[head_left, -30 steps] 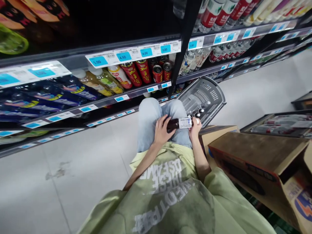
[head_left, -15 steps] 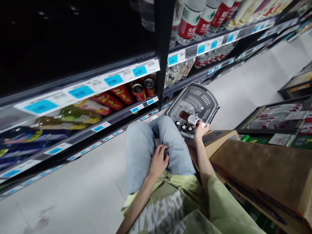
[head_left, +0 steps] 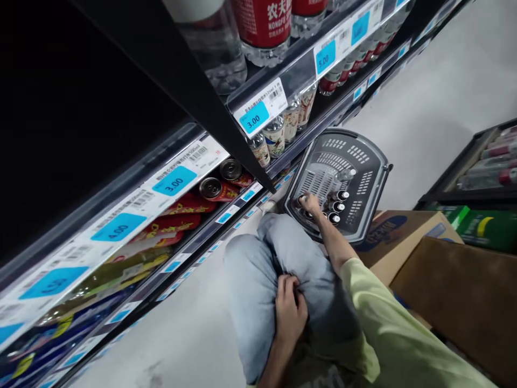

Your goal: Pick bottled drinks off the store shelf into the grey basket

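Our right hand [head_left: 311, 205] is down in the near left corner of the basket [head_left: 369, 153], fingers bent over a bottle top; we cannot tell whether it grips. A few dark bottles [head_left: 338, 206] already stand upright just right of it, while most of the basket is bare. Our left hand [head_left: 290, 310] lies curled on the jeans [head_left: 258, 269], holding nothing. The basket sits on a pale floor [head_left: 436, 81] beside shelves [head_left: 242, 207] of cans [head_left: 212, 188] and water with blue price tags [head_left: 173, 180]; boxes [head_left: 396, 237] stand near right.
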{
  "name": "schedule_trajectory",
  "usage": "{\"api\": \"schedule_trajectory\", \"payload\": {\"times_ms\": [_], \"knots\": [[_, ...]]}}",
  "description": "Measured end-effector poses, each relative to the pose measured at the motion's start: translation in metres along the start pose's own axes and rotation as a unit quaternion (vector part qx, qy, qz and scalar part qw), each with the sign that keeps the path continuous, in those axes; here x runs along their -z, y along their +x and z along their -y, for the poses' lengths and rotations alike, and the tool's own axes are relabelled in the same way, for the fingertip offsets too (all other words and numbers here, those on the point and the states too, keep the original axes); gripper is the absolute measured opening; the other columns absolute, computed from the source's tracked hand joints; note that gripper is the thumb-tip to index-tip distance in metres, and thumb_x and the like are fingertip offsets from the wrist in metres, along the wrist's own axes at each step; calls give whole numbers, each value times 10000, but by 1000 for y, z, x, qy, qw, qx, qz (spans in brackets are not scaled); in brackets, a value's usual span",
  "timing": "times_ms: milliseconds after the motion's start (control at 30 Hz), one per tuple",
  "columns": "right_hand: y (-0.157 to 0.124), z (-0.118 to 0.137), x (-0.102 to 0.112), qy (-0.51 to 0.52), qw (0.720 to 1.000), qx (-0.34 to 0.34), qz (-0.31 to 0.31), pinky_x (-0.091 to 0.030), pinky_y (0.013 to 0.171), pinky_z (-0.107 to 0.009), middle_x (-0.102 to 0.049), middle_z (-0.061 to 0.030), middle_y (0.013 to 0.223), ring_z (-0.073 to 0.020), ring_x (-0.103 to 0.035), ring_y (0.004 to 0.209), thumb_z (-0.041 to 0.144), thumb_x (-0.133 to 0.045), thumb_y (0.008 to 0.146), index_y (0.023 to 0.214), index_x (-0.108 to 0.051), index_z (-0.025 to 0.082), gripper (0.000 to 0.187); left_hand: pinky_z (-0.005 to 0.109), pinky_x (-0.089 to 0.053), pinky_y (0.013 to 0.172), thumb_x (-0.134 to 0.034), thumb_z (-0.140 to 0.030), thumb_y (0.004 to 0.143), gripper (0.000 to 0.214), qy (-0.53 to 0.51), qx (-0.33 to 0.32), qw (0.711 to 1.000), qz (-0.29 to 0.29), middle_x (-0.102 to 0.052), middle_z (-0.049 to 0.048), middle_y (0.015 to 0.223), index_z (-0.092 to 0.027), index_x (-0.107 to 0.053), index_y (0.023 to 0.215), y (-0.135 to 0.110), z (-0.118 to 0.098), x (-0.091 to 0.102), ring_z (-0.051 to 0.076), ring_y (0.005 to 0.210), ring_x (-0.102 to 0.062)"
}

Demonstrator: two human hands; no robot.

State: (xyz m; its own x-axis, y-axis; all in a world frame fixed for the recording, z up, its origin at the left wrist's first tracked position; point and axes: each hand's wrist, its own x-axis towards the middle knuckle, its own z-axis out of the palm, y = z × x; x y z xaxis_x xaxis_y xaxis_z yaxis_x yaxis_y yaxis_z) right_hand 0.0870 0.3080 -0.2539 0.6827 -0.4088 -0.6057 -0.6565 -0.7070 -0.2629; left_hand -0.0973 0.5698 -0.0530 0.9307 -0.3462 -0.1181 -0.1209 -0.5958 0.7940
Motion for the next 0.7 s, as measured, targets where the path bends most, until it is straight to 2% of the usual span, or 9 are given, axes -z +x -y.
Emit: {"api": "schedule_trajectory", "payload": {"times_ms": [67, 133, 200, 267, 333, 433, 567, 700], "knots": [[2, 5, -13, -31, 998, 11, 51, -502, 1005, -281, -768, -166, 1299, -265, -707, 1227, 328, -576, 1042, 1399, -665, 146, 410, 302, -522, 776, -452, 25, 818, 327, 1, 0, 1000, 3, -564, 38, 936, -234, -536, 999, 1, 0, 1, 206, 846, -610], [3, 9, -21, -36, 997, 10, 65, -506, 1019, -296, -752, -175, 1336, -269, -702, 1245, 335, -560, 1055, 1437, -651, 158, 431, 299, -511, 768, -453, 21, 822, 317, 0, 6, 1000, 11, -558, 37, 932, -235, -532, 993, 1, 0, 2, 205, 843, -600], [4, 11, -22, -44, 996, 9, 75, -506, 1042, -315, -734, -173, 1378, -269, -687, 1279, 341, -531, 1074, 1480, -628, 180, 448, 299, -501, 765, -454, 18, 826, 302, -2, 17, 1000, 19, -553, 37, 927, -236, -526, 974, 2, 0, 3, 206, 844, -593], [5, 12, -17, -54, 994, 12, 91, -504, 1059, -322, -729, -158, 1396, -267, -671, 1313, 318, -579, 1054, 1482, -637, 209, 446, 301, -493, 766, -453, 20, 818, 300, -6, 27, 999, 23, -549, 37, 924, -237, -519, 959, 2, 0, 2, 209, 846, -586], [4, 13, -6, -66, 992, 11, 110, -511, 1066, -334, -731, -161, 1395, -277, -665, 1329, 280, -670, 999, 1445, -673, 210, 451, 303, -490, 774, -452, 23, 806, 309, -12, 29, 999, 22, -546, 37, 927, -238, -517, 958, 3, -1, 1, 210, 853, -584], [-4, 16, 17, -82, 990, -2, 113, -535, 1055, -369, -720, -218, 1393, -314, -673, 1323, 263, -732, 956, 1411, -692, 155, 469, 307, -489, 784, -454, 20, 786, 315, -24, 26, 999, 21, -545, 34, 926, -240, -514, 952, 2, 1, -1, 213, 862, -586], [-24, 24, 57, -77, 995, -1, 69, -552, 1025, -367, -722, -259, 1368, -308, -712, 1266, 251, -642, 1013, 1428, -664, 111, 439, 325, -496, 820, -455, 4, 784, 298, -31, 41, 998, 30, -555, 41, 944, -242, -512, 943, 1, 5, -4, 223, 889, -597], [-65, 45, 94, -29, 998, 60, 4, -538, 1033, -323, -746, -190, 1367, -272, -707, 1283, 380, -521, 1099, 1491, -619, 147, 467, 354, -499, 868, -462, -19, 797, 268, -36, 52, 997, 44, -571, 47, 955, -241, -506, 940, -1, 9, -8, 236, 919, -607]]}}
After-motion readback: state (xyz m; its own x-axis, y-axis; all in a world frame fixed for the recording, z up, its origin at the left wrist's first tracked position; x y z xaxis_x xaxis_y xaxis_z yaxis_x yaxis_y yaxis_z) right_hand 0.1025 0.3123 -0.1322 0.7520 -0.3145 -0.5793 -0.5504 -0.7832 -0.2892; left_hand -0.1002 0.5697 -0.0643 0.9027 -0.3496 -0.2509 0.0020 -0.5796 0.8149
